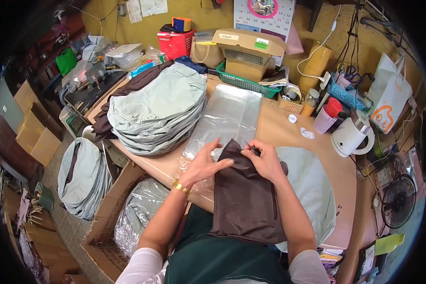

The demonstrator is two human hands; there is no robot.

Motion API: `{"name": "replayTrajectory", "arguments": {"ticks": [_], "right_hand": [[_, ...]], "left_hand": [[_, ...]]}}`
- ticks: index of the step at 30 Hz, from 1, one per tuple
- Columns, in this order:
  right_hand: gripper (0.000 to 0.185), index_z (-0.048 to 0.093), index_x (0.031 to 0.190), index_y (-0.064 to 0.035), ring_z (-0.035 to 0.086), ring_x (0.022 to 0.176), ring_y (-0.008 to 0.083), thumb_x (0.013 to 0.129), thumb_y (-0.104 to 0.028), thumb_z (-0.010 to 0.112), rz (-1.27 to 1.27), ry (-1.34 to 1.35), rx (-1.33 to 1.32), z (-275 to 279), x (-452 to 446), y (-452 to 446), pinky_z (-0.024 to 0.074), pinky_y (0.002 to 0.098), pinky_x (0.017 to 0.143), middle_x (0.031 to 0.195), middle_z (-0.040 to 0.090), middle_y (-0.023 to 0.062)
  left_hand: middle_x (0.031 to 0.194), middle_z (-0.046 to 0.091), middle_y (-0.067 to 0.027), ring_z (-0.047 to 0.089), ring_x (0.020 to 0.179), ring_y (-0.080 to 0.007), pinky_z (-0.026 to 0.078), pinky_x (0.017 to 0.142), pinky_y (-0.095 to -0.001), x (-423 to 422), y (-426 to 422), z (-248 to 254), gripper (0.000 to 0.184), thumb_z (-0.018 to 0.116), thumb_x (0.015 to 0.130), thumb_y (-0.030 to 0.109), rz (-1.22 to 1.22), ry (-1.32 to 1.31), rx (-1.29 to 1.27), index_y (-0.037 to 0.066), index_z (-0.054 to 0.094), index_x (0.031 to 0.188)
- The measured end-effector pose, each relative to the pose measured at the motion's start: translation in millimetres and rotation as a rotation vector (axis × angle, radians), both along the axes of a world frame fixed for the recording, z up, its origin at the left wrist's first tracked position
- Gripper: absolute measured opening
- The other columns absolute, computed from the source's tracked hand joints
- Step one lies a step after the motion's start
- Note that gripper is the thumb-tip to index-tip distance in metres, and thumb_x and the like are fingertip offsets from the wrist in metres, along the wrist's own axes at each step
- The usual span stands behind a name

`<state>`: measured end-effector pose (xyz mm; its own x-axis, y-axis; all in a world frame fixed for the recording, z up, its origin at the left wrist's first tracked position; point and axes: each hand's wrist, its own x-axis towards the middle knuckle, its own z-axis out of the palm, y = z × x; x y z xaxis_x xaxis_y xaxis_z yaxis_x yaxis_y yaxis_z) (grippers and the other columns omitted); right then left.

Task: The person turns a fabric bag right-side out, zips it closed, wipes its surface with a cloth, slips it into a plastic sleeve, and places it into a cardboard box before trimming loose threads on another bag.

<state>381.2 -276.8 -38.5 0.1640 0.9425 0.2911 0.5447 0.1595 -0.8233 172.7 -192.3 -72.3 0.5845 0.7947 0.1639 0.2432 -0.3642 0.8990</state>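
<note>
A dark brown fabric piece (244,201) with a seamed, pointed top lies across my lap and the table's front edge. Beside its upper left edge, my left hand (205,163) is open, thumb and fingers apart, the thumb tip near the cloth. My right hand (264,162) is closed at the upper right of the fabric, pinching a small dark pointed tool (254,150); its exact kind is hard to make out. Under and beyond the hands lie clear plastic bags (232,111). To the right, a pale grey-green fabric piece (305,189) lies flat, partly behind my right forearm.
A tall stack of pale fabric pieces (158,106) stands at the left of the table (279,128). Below it sits an open cardboard box (104,222) with a plastic-wrapped bundle. A white kettle (350,135), pink cup (325,119) and green basket (251,85) line the back and right.
</note>
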Motion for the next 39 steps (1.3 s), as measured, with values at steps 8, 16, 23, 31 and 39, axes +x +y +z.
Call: {"name": "replayTrajectory", "arguments": {"ticks": [8,16,23,31,39], "right_hand": [[0.016,0.06,0.085,0.0001,0.053,0.065,0.0168,0.082,-0.009,0.073,-0.072,0.038,0.033,7.3,8.1,-39.7,0.0432,0.0307,0.063,0.074,0.061,0.0098],[0.013,0.061,0.085,-0.0013,0.054,0.064,0.0211,0.081,-0.005,0.072,-0.061,0.009,0.111,16.3,-8.6,-55.7,0.0422,0.03,0.061,0.075,0.059,0.0099],[0.013,0.061,0.085,-0.0006,0.053,0.063,0.0238,0.079,-0.003,0.073,-0.055,-0.038,0.144,23.4,-11.2,-67.2,0.0416,0.0326,0.059,0.075,0.057,0.0111],[0.016,0.061,0.087,-0.0002,0.054,0.066,0.0231,0.079,-0.006,0.074,-0.098,0.05,0.153,17.9,-11.4,-70.4,0.0434,0.0324,0.061,0.078,0.057,0.0096],[0.027,0.065,0.101,-0.0093,0.06,0.076,0.0229,0.078,-0.016,0.076,-0.365,-0.514,0.408,48.2,-33.3,-87.6,0.0408,0.0338,0.065,0.094,0.055,0.0067]], "left_hand": [[0.076,0.061,0.0028,0.038,0.05,0.0003,0.028,0.043,-0.0154,3.2,14.3,21.6,0.016,0.065,0.094,0.023,0.157,-0.901,-0.624,0.007,0.066,0.09],[0.098,0.065,0.0009,0.048,0.057,0.0,0.038,0.048,-0.0179,1.3,-28.8,57.6,0.036,0.069,0.09,0.024,-0.07,-0.114,-0.045,0.001,0.064,0.117],[0.085,0.069,-0.0048,0.061,0.064,-0.0066,0.05,0.057,-0.0192,34.9,-42.5,62.7,0.024,0.069,0.09,0.021,-0.202,-0.239,-0.43,0.0,0.069,0.103],[0.098,0.068,-0.0158,0.069,0.095,-0.0223,0.059,0.083,-0.029,28.5,-49.5,33.9,0.018,0.057,0.098,0.014,-0.311,-0.761,-0.848,-0.003,0.061,0.093],[0.099,0.065,-0.0175,0.068,0.098,-0.0259,0.059,0.088,-0.0332,28.4,-53.2,36.8,0.02,0.052,0.1,0.015,-0.278,-0.856,-0.923,-0.004,0.054,0.094]]}}
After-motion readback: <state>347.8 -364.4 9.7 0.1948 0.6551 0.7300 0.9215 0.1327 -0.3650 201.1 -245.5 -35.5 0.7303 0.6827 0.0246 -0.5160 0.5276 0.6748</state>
